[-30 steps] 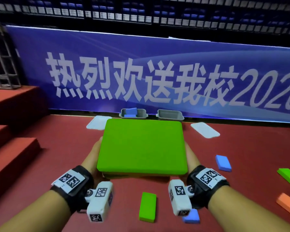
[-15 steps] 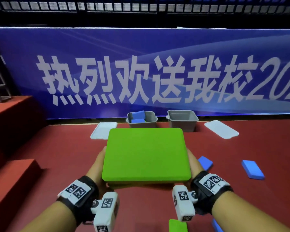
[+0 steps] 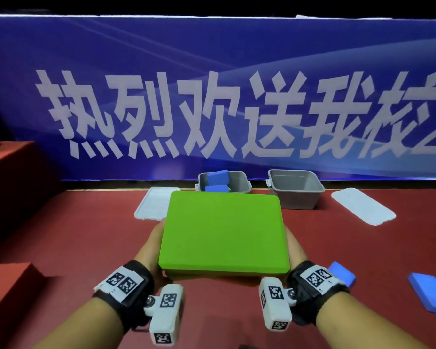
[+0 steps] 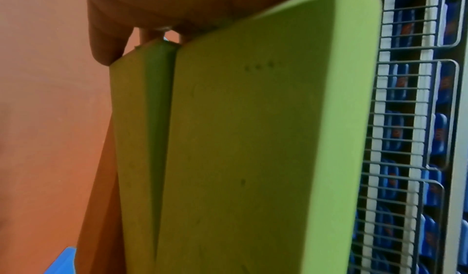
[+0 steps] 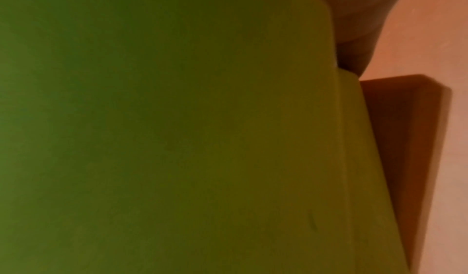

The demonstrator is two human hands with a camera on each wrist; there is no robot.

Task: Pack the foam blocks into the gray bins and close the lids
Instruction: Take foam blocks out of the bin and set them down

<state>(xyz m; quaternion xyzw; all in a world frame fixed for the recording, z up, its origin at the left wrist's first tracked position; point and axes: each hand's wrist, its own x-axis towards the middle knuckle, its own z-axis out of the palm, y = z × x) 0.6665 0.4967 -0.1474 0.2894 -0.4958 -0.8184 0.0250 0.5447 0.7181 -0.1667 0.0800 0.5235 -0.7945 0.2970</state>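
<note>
A large green foam block (image 3: 223, 231) lies flat between my hands, carried above the red floor. My left hand (image 3: 150, 244) grips its left edge and my right hand (image 3: 295, 248) its right edge, fingers hidden beneath. The left wrist view shows a thinner green block (image 4: 134, 118) stacked against the big block (image 4: 266, 138), with my fingers (image 4: 106, 38) curled over the end. In the right wrist view an orange-brown block (image 5: 405, 158) lies beside the green ones (image 5: 177, 138). Ahead stand two gray bins: the left bin (image 3: 241, 183) holds blue blocks (image 3: 217, 176), the right bin (image 3: 297, 191) is empty.
Two pale lids lie on the floor, one (image 3: 151, 205) left of the bins and one (image 3: 363, 209) to the right. Loose blue blocks (image 3: 344, 273) (image 3: 431, 295) lie at my right. Red steps (image 3: 10, 285) rise on the left. A blue banner (image 3: 212, 96) walls off the back.
I have carried the green stack forward, so the bins and lids look nearer and larger. The small green block on the floor has dropped out of view. Both hands keep their hold.
</note>
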